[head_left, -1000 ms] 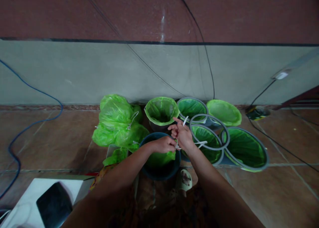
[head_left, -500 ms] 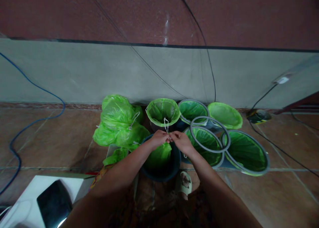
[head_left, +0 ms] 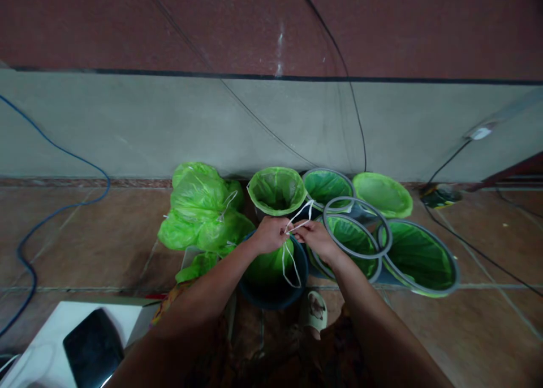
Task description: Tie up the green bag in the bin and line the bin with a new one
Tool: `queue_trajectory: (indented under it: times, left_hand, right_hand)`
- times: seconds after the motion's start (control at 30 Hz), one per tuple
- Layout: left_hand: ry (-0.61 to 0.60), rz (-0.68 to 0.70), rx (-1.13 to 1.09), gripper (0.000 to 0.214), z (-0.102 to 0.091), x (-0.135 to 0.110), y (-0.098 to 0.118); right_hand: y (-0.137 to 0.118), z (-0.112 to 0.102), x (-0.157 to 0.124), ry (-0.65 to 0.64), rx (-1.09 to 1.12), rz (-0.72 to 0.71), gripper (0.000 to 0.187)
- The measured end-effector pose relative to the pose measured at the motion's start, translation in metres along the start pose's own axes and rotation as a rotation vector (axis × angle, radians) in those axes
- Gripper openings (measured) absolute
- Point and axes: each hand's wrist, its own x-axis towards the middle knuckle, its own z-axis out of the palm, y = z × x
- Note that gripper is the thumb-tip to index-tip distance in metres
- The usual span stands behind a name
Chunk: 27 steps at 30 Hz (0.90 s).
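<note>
My left hand (head_left: 272,235) and my right hand (head_left: 317,240) meet over a dark blue bin (head_left: 271,305). Both have their fingers closed on a thin white drawstring (head_left: 292,283). One loop of it sticks up to the right above my fingers, and another hangs down over the bin. Below my hands, inside the bin, is a green plastic bag (head_left: 268,268) gathered toward the top. My fingers partly hide the point where string and bag meet.
Tied green bags (head_left: 199,207) are piled at left. Behind stands a bin lined in green (head_left: 278,190). Several lined bins, one a tilted bin (head_left: 424,258), are at right with a loose grey ring (head_left: 384,229). A white box (head_left: 46,331) carries a dark device (head_left: 93,343). Cables cross the floor.
The drawstring loop, upright before, now leans to the right, and a second loop hangs below my hands. My right hand has shifted slightly right, while the bag stays in the bin.
</note>
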Motion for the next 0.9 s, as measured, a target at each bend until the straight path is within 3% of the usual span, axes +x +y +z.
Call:
queue_trajectory:
  times: [0.27, 0.5, 0.63, 0.8, 0.9]
  left_hand:
    - [0.112, 0.31, 0.444, 0.027, 0.001, -0.006, 0.005]
    - [0.342, 0.346, 0.302, 0.022, -0.001, -0.007, 0.007]
    - [0.37, 0.313, 0.21, 0.021, -0.003, -0.007, 0.01]
    - [0.378, 0.243, 0.168, 0.018, 0.001, -0.007, 0.007]
    - [0.388, 0.183, 0.154, 0.019, 0.004, -0.006, 0.002]
  right_hand:
    - [0.004, 0.009, -0.005, -0.196, 0.186, 0.059, 0.013]
    - [-0.005, 0.001, -0.009, -0.27, 0.292, 0.065, 0.029]
    - [-0.004, 0.007, -0.004, -0.095, 0.191, 0.035, 0.023]
    - [-0.001, 0.011, 0.006, 0.16, -0.195, -0.298, 0.015]
    - [-0.003, 0.006, 0.006, 0.162, -0.15, -0.231, 0.018]
